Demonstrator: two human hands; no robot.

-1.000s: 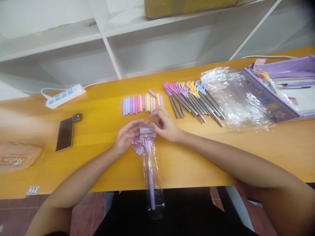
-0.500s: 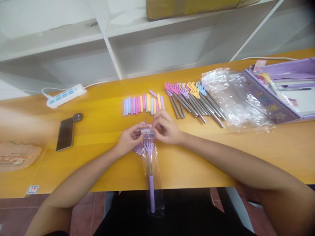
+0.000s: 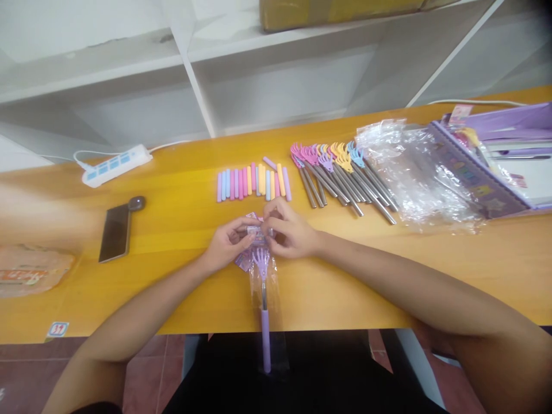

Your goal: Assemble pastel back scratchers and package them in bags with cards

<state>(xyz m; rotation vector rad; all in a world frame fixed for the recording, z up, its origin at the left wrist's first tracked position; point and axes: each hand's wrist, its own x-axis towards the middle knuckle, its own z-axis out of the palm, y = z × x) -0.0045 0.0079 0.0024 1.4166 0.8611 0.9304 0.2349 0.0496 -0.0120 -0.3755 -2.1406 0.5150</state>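
A purple back scratcher (image 3: 265,339) with a hand-shaped head lies inside a clear plastic bag (image 3: 276,310), its handle reaching past the table's front edge. My left hand (image 3: 228,244) pinches the top of the bag, where a small printed card shows. My right hand (image 3: 291,230) is closed at the right side of the same bag top, thumb and fingertips together. Under the hands, partly hidden, are more printed cards (image 3: 242,261). Just beyond them sits a row of pastel handle tubes (image 3: 239,184) in pink, blue, yellow and purple.
Several back scratchers (image 3: 345,172) with bare metal rods lie in a pile at the back right. Beside them are clear bags (image 3: 414,178) and a purple display box (image 3: 478,167). A phone (image 3: 115,233), a power strip (image 3: 116,165) and an orange-printed packet (image 3: 34,270) lie to the left.
My right hand has shifted slightly left and inward over the bag top, covering more of the card. My left hand keeps its hold.
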